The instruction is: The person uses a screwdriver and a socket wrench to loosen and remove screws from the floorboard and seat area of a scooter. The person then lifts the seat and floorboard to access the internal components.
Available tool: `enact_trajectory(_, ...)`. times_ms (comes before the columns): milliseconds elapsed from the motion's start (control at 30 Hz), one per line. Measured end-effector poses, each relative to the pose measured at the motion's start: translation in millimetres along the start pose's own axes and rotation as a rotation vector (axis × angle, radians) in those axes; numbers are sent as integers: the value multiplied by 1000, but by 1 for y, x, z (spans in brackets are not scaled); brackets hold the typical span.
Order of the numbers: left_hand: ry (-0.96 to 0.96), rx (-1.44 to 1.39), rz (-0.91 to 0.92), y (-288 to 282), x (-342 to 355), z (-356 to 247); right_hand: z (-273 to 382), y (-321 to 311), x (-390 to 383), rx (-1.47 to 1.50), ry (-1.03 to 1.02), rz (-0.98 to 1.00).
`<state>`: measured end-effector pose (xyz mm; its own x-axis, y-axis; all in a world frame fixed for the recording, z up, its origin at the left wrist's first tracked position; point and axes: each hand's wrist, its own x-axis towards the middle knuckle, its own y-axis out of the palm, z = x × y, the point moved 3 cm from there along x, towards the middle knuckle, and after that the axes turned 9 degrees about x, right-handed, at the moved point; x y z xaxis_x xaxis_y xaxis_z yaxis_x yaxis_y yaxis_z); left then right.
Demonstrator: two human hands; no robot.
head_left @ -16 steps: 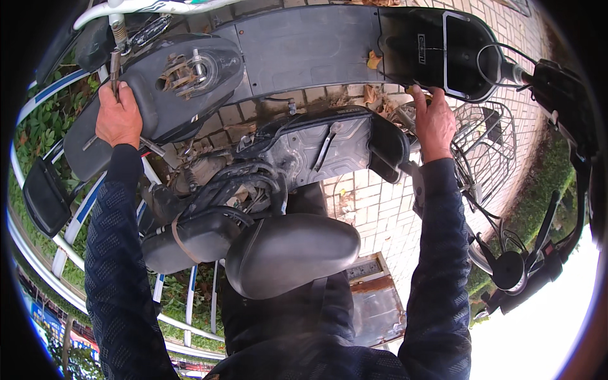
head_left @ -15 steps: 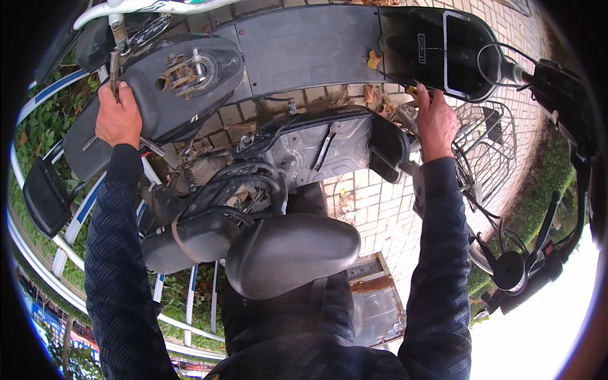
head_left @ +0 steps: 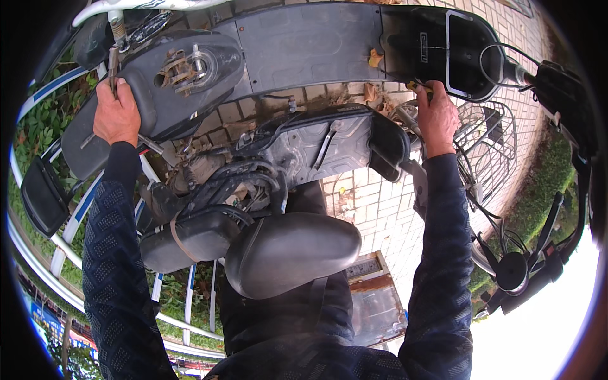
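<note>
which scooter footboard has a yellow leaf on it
The farther footboard, at the picture's top: a yellowish leaf lies on it. The nearer footboard shows a metal bar, no leaf.

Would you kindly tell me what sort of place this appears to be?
Probably an outdoor parking strip for two-wheelers: scooters sit close together on brick paving, next to a white-and-blue railing with green plants showing between its bars.

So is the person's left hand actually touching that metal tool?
Touching. The head view shows the left hand closed around the metal tool, its ends sticking out past the fist.
</note>
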<state>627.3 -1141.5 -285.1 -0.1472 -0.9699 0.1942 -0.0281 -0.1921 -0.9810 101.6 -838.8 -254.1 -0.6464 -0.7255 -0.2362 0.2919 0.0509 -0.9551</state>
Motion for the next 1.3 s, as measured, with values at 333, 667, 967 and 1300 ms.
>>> enact_trajectory(333, -8, -22, -2, 0, 1, 0, -8, 1, 0, -64, 48, 41)
enact_trajectory(667, 1, -14, -16, 1, 1, 0, -2, 0, -2, -51, 62, 19)
enact_trajectory(967, -6, -16, -8, 1, 1, 1, 4, -3, -11, 201, -188, -53)
enact_trajectory(1300, -11, -16, -5, 1, 1, 1, -9, -4, -3, 89, -140, -47)
